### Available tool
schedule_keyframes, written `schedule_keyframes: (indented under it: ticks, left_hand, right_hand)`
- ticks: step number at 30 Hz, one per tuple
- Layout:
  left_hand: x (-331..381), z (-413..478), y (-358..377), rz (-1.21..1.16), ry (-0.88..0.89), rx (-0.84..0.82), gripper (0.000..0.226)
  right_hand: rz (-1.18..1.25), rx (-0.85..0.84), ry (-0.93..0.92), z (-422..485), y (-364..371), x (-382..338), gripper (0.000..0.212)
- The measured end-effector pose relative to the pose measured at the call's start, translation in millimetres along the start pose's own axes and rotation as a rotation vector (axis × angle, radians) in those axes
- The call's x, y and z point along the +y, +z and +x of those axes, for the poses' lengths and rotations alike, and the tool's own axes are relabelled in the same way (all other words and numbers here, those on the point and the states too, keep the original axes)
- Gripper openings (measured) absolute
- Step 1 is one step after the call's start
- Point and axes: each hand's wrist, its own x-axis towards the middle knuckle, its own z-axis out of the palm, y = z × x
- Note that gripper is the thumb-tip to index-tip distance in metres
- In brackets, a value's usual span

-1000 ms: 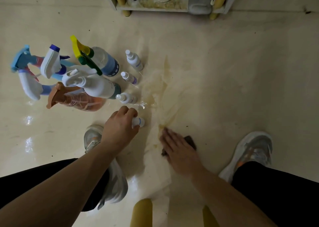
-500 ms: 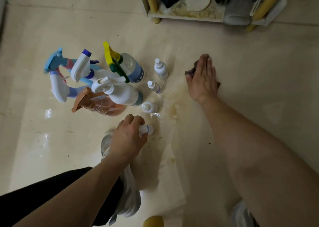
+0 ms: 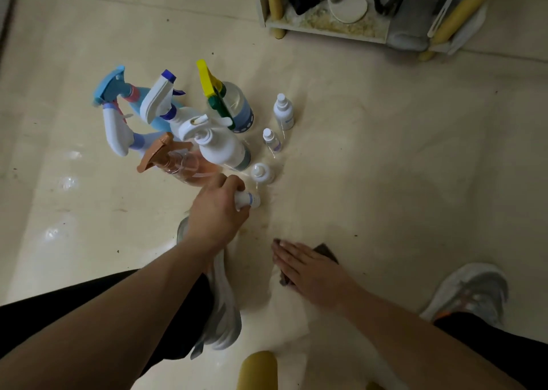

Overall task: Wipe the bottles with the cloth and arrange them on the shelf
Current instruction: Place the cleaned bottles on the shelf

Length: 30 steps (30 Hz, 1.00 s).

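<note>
The floor [image 3: 400, 158] is a pale cream, glossy surface with small dark specks, some bright reflections at the left, and a brownish wet smear running down the middle of the frame. In the upper right stands a low shelf [image 3: 326, 30] with yellow posts, holding dark and pale things which I cannot identify. In the upper left of the centre a group of spray bottles stands close together: one with a blue trigger [image 3: 112, 93], one with a yellow trigger [image 3: 237, 107], a white one [image 3: 222, 150] and an orange-pink one [image 3: 181, 165]. Just beside them, to the right, three little white bottles [image 3: 284, 112] stand in a row on the wet floor. The left hand [image 3: 216, 214] has its fingers curled around a small white bottle [image 3: 248, 200], which is below the group, near the centre of the frame. The right hand [image 3: 308, 268] lies flat with straight fingers on a dark cloth [image 3: 327, 251], pressing it to the floor in the lower middle. A grey shoe [image 3: 471, 291] is at the lower right, and another shoe [image 3: 222, 315] is partly hidden under the left arm. Compared with half a second ago, the right hand and the cloth have come back from a place near the little bottles, higher up, to the lower middle of the frame, while the left hand keeps the same grip on its bottle.
</note>
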Motion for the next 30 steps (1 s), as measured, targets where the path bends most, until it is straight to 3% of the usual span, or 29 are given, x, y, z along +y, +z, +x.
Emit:
schedule_keyframes:
  ticks: [2,4,7,9,12,13,15,18,20,24,26,30]
  left_hand:
    - [-1,-3,-3,-0.004,-0.009,-0.009,0.04]
    - [-1,-8,-6,-0.015,-0.02,-0.009,0.04]
    - [2,-14,-11,-0.041,-0.028,-0.023,0.038]
    - [3,-15,-13,-0.058,-0.044,-0.03,0.036]
    - [4,-15,-14,-0.073,-0.071,-0.037,0.036]
    - [5,-16,-13,-0.07,-0.08,-0.044,0.036]
    - [5,-16,-10,-0.066,-0.091,-0.061,0.037]
    - [5,-18,-7,-0.083,-0.114,-0.063,0.036]
    - [2,-18,-5,-0.082,-0.121,-0.046,0.036]
    - [-9,-17,-7,-0.065,-0.081,-0.003,0.037]
    - [-16,-15,-10,-0.048,-0.059,-0.014,0.038]
    - [-32,-9,-20,-0.013,-0.044,-0.049,0.038]
  right_hand:
    - [0.017,-0.037,-0.071,-5,-8,-3,0.055]
    - [0.25,-0.021,0.0,-1,-33,-7,0.048]
    - [0.781,0.029,0.24,12,-76,10,0.033]
    - [0.927,0.171,0.517,17,-90,45,0.039]
    - [0.59,0.332,0.884,6,-104,90,0.045]
    - [0.505,0.351,0.916,1,-104,89,0.044]
    - [0.359,0.353,0.73,-3,-87,64,0.05]
    - [0.15,0.046,0.379,-5,-44,18,0.072]
    - [0.098,-0.064,0.313,-2,-25,12,0.075]
    - [0.013,0.016,0.262,22,-32,60,0.075]
    - [0.012,0.042,0.342,38,-46,93,0.074]
    - [0.142,0.163,0.753,74,-69,104,0.074]
